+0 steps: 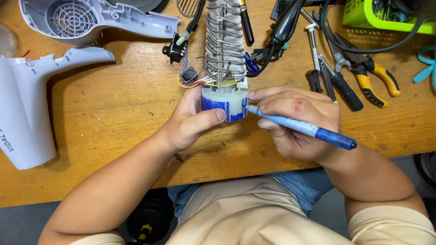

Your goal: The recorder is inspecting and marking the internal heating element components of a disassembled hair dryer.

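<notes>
1. Left hand (193, 120) is wrapped around the white motor housing (225, 103) of a stripped hair-dryer core, thumb across the front, other fingers hidden behind it. The housing sits near the middle of the wooden bench (113, 118), just above the bench's near edge.
2. The housing's front is streaked with blue ink; how far round the ink goes I can't tell, the back is out of sight.
3. Right hand (295, 122) is closed on a blue marker (302, 128), tip touching the housing's right side at its 3 o'clock. The palm side of the grip is hidden.
4. Heating coil stack (225, 41) rises from the housing toward 12 o'clock; its top is cut off by the frame edge.
5. Switch and wire bundle (181, 54) lies at 10 o'clock of the housing; where the wire ends go is hard to follow.
6. Grey dryer shell half (91, 20) with round grille at 10–11 o'clock, top cropped. Second shell half (27, 109) at 9 o'clock, left part cut off.
7. Yellow-handled pliers (370, 75) and black-handled tools (338, 79) at 2 o'clock, well apart from the hands; their heads overlap, so a count is uncertain.
8. Green basket (363, 18) at 1–2 o'clock, mostly out of frame; contents unreadable.
9. Black power cord (284, 29) runs near the coil's right, plug partly hidden.
</notes>
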